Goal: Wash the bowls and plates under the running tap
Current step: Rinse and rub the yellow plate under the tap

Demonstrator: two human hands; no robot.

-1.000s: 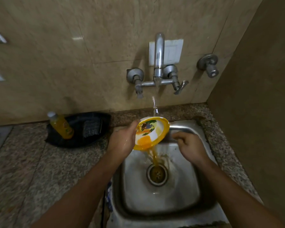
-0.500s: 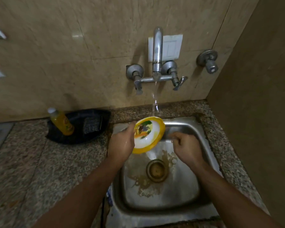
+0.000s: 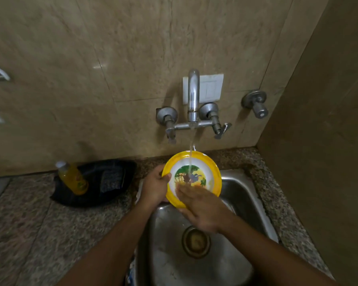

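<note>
1. Stainless-steel sink basin (image 3: 242, 195), square, sunk into the counter at near centre-right; wet inside, with a round metal drain (image 3: 195, 242) at its bottom showing brownish residue.
2. Speckled grey-brown granite counter (image 3: 39, 234), running left of the sink and as a narrow strip along its right and far sides.
3. Right hand (image 3: 203, 209), over the far half of the sink; fingers straight and laid flat on the inner face of the bowl, curling round nothing.
4. Left hand (image 3: 155, 187), at the sink's far-left corner; grips the bowl's left rim, thumb over the edge.
5. Round plastic bowl with yellow rim, white wall and a green-and-orange cartoon picture in its centre (image 3: 194, 162); held above the far edge of the sink, tilted toward the viewer, directly under the tap. Contents: running water only, striking the picture.
6. Black shallow tray (image 3: 112, 193), on the counter left of the bowl against the wall. Contents: a yellow liquid bottle with a pale cap (image 3: 72, 178), leaning, and a dark scrubbing pad (image 3: 112, 178).
7. Chrome wall-mounted mixer tap (image 3: 192, 104) with two handles, a thin stream falling from it.
8. Separate chrome wall valve (image 3: 255, 104), right of the tap.
9. White rectangular switch plate (image 3: 211, 87), behind the spout.
10. Beige marbled wall tiles (image 3: 91, 79), far; a plain brown wall (image 3: 322, 141) at right.
</note>
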